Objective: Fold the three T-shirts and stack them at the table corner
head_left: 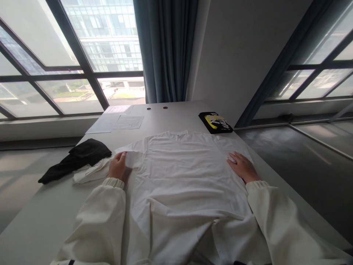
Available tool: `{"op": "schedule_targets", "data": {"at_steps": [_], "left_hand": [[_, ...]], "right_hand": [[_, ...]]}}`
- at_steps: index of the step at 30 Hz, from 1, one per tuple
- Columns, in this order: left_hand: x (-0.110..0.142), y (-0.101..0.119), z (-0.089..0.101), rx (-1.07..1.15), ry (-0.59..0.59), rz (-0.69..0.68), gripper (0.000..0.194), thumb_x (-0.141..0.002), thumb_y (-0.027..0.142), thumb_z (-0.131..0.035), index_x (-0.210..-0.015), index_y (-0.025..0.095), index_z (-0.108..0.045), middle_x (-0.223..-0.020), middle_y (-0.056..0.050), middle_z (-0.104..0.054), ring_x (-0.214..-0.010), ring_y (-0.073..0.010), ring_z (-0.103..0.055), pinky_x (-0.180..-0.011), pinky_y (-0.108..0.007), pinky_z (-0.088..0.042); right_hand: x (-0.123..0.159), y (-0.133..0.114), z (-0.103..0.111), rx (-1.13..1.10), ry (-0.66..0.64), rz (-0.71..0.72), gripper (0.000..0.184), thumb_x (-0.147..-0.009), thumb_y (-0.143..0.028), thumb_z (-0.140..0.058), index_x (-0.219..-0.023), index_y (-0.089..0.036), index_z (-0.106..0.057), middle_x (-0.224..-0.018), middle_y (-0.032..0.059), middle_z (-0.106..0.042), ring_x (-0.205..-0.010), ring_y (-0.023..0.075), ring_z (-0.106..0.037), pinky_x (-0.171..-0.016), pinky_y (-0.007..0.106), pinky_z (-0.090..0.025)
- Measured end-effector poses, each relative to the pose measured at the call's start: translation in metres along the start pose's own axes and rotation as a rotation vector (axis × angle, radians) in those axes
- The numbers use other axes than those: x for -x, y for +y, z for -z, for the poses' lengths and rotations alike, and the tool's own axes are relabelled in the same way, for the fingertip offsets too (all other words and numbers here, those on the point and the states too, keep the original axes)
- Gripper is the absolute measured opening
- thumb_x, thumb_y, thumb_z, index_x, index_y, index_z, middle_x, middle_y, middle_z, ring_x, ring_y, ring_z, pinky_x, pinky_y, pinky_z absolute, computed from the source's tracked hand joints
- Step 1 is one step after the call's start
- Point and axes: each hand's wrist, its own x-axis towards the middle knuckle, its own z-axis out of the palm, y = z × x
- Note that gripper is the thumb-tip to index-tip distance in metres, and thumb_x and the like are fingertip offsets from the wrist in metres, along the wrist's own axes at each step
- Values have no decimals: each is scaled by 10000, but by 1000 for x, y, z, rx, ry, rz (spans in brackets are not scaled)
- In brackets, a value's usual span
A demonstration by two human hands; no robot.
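Observation:
A white T-shirt [179, 173] lies spread over the table, its collar toward the far end. Wrinkles cross its chest, and deeper folds bunch up in the part nearest me. At its left sleeve, my left hand [118, 166] is closed with the edge of the cloth between thumb and fingers. Across from it, my right hand [243, 167] rests on the shirt by the other sleeve, fingers stretched out over the fabric.
Beside my left hand lie a black garment [79, 158] and a crumpled white cloth [92, 171]. A folded black item with yellow and white print [215, 122] sits at the far right of the table [168, 119]. Paper sheets [103, 123] lie at the far left.

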Motion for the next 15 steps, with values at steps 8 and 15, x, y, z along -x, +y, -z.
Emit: {"op": "schedule_targets", "data": {"at_steps": [8, 15], "left_hand": [[11, 51, -33, -384, -135, -437, 443, -989, 373, -502, -1338, 204, -716, -1345, -122, -685, -1199, -293, -659, -1085, -411, -492], [29, 52, -65, -448, -635, -768, 556, -982, 413, -577, -1533, 349, -547, -1573, -72, -535, -1310, -289, -618, -1111, -447, -505]], "right_hand": [[0, 2, -1, 5, -6, 8, 553, -1002, -509, -451, -1419, -226, -678, -1543, 114, -586, -1445, 319, -513, -1218, 464, -412], [0, 3, -1, 12, 13, 38, 565, -1006, -500, -464, -1420, -184, -682, -1539, 141, -588, -1433, 319, -533, -1212, 469, -423]]}}
